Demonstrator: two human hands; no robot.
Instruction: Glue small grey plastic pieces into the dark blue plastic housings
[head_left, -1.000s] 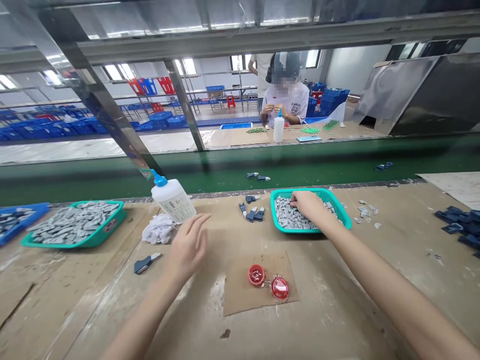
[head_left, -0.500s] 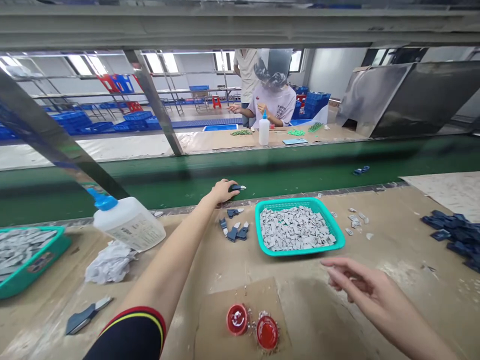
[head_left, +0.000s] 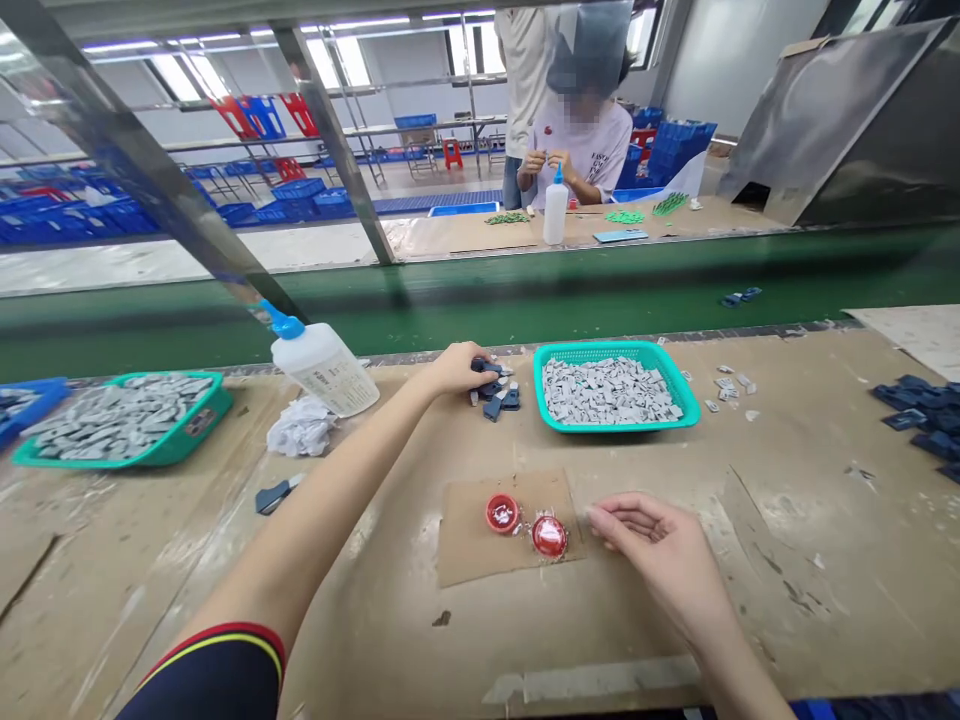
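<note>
My left hand (head_left: 455,366) reaches forward and closes on a dark blue part at the small pile of blue parts (head_left: 501,394), left of the teal basket (head_left: 688,401) of small grey pieces. My right hand (head_left: 660,550) hovers palm-up over the bench, fingers curled with a small grey piece in them, just right of two red caps (head_left: 549,535) on a cardboard square (head_left: 469,535). A white glue bottle (head_left: 319,362) with a blue nozzle leans left of my left arm.
A green conveyor belt (head_left: 465,310) runs behind the bench, carrying a few blue parts (head_left: 740,296). A second teal tray (head_left: 191,435) of grey pieces, a crumpled cloth (head_left: 300,430) and more blue parts (head_left: 926,420) lie about. A person sits working across the belt.
My left hand drew back from the belt's edge to the blue parts pile. My right hand moved closer to the red caps. The view tilted down slightly.
</note>
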